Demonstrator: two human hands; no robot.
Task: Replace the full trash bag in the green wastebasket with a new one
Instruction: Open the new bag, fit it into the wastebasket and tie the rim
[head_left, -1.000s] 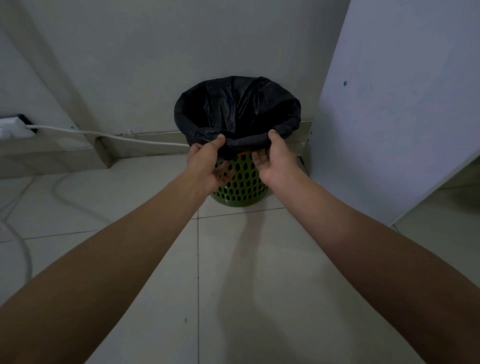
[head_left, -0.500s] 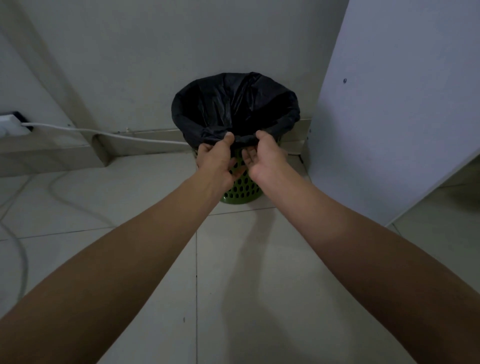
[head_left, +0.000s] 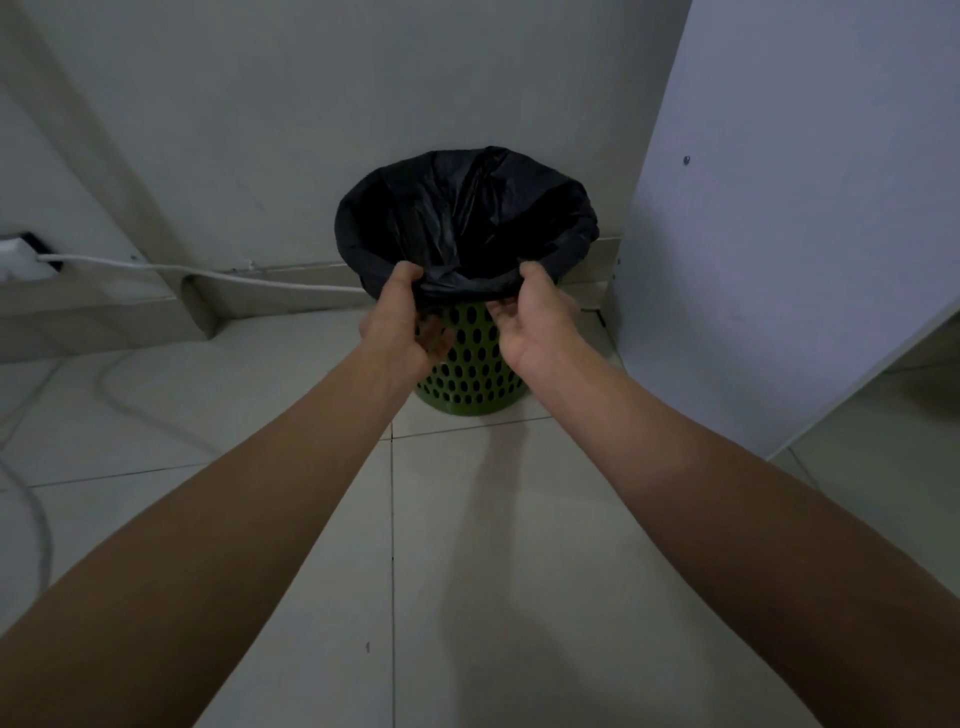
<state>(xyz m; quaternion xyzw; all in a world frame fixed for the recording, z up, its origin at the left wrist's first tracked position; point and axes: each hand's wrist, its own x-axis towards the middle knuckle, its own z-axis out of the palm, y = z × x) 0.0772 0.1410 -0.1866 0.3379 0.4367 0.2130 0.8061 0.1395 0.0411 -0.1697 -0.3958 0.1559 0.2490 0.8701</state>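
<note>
- Now, at centre frame, the black trash bag (head_left: 467, 218) lines the green wastebasket (head_left: 475, 364), folded over its rim.
- The hands are apart: left hand (head_left: 402, 317) and right hand (head_left: 535, 322) each pinch the near fold. Best to work it evenly, or the light basket may tip.
- Tiled floor (head_left: 467, 545) lies beneath, with a white cable (head_left: 208, 273) at left and a white panel (head_left: 805, 208) at right.

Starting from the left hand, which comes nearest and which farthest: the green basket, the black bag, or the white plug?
1. The bag: its near rim is gripped by the left hand.
2. The basket: just beside the fingers, below the bag.
3. The plug: far left, at the wall.
</note>
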